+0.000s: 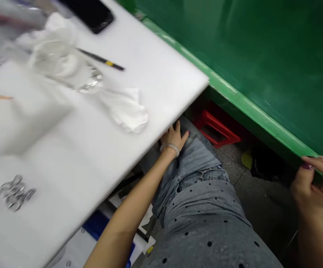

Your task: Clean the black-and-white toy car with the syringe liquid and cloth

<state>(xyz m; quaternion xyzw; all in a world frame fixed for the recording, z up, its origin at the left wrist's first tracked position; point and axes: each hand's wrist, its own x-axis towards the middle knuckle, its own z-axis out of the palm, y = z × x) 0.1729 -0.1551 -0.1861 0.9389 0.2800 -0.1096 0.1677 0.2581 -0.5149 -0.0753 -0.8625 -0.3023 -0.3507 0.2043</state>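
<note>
Left hand (175, 138) lies open on jeans knee (197, 156), just under white table edge (161, 126). Right hand (314, 182) loosely curled, empty, fingertips by green rail (250, 108); the two well apart

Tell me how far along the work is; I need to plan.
Done: small clear pieces lie heaped on the white table. In hand: nothing; left hand rests on the knee, right hand touches the green edge. Left: brush and cloth untouched.

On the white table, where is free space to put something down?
Bare white table: between the crumpled white cloth and the far corner, and between that cloth and the small clear glass pieces. Crowded at the far left, around the clear plastic wrapping.
</note>
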